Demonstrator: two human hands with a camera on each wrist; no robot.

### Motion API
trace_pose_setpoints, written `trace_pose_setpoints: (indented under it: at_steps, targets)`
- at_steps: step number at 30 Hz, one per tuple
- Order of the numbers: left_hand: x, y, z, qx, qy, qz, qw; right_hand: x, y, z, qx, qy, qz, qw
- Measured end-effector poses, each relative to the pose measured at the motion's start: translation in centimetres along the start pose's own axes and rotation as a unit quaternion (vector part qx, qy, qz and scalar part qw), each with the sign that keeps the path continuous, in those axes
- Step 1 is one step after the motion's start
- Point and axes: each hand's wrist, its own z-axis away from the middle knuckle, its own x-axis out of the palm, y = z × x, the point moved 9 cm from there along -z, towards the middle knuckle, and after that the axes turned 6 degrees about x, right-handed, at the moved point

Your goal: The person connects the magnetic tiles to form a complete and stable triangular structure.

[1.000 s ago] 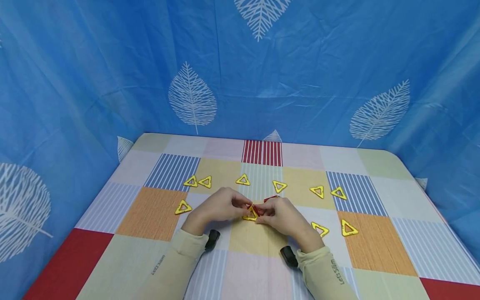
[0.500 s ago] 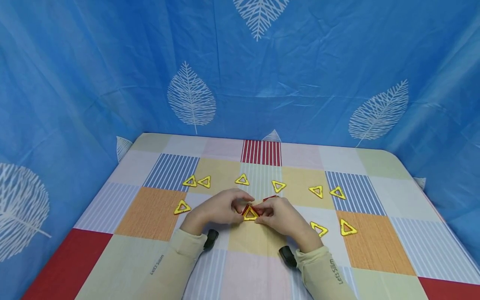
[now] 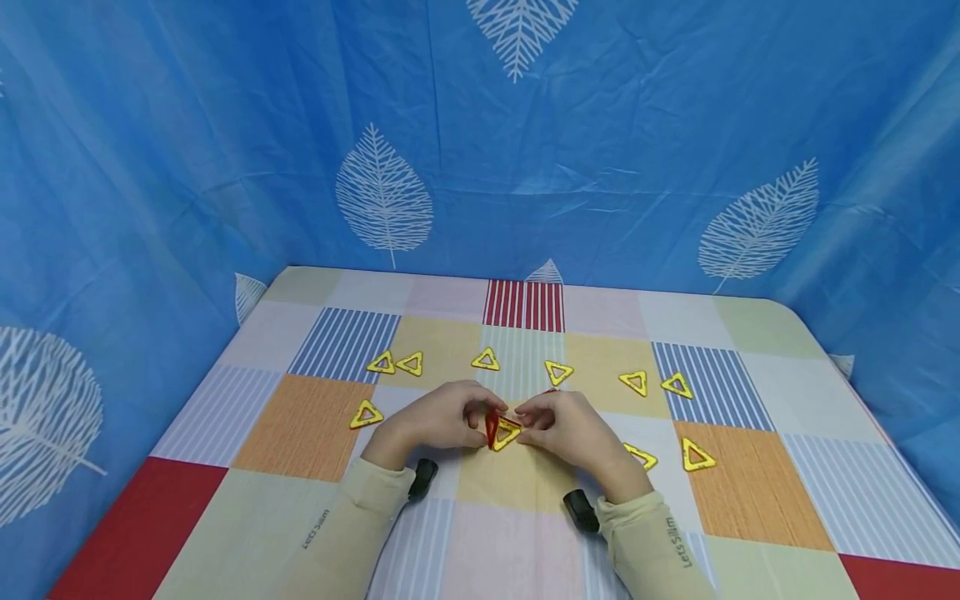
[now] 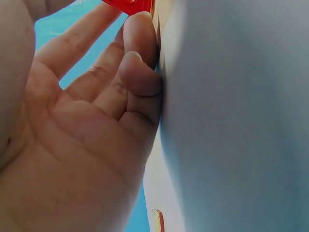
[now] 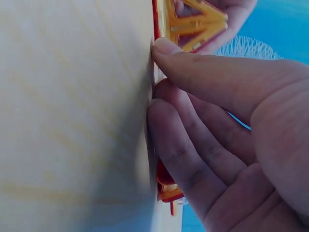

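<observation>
A small structure of joined triangular tiles stands on the cloth between the hands in the head view. Its yellow triangle tile (image 3: 507, 434) faces the front, and a red triangle tile (image 3: 492, 428) leans upright at its left. My left hand (image 3: 448, 415) grips the structure by the red tile, which shows partly as a red tile (image 4: 130, 5) above the fingers in the left wrist view. My right hand (image 3: 567, 427) pinches its right side, fingers curled low against the table. Amber triangle tiles (image 5: 199, 24) show beyond the right thumb. Another red tile is mostly hidden behind the right hand.
Loose yellow triangle tiles lie round about: several along the back, such as a yellow triangle (image 3: 486, 359), one at left (image 3: 366, 414), and others at right, including a yellow triangle (image 3: 697, 456). A patchwork cloth (image 3: 517, 550) covers the table; a blue curtain (image 3: 600, 150) hangs behind.
The structure has turned between the hands: its front yellow triangle pointed up and now points downward, with the red tile uncovered at left. The right fingers have shifted slightly; the loose triangles stay put.
</observation>
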Motion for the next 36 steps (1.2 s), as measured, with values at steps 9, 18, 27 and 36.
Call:
trace_pose_setpoints:
  at_steps: [9,18,27,36]
  targets:
    - [0.2,-0.1,0.0,-0.014,-0.011,0.012,0.9998,-1.1,1.0,0.2,0.026,0.005,-0.023,0.9994]
    - [0.3,-0.2,0.0,-0.021,-0.012,0.011,0.9996,-3.4,2.4,0.8,0.065,0.038,-0.061,0.9953]
    - [0.5,-0.3,0.0,-0.024,-0.013,0.019,0.9994,-6.0,4.8,1.6,0.114,0.093,-0.034,0.9885]
    - [0.6,-0.4,0.0,-0.030,-0.013,0.030,0.9990,-8.3,6.8,2.8,0.166,0.148,-0.005,0.9749]
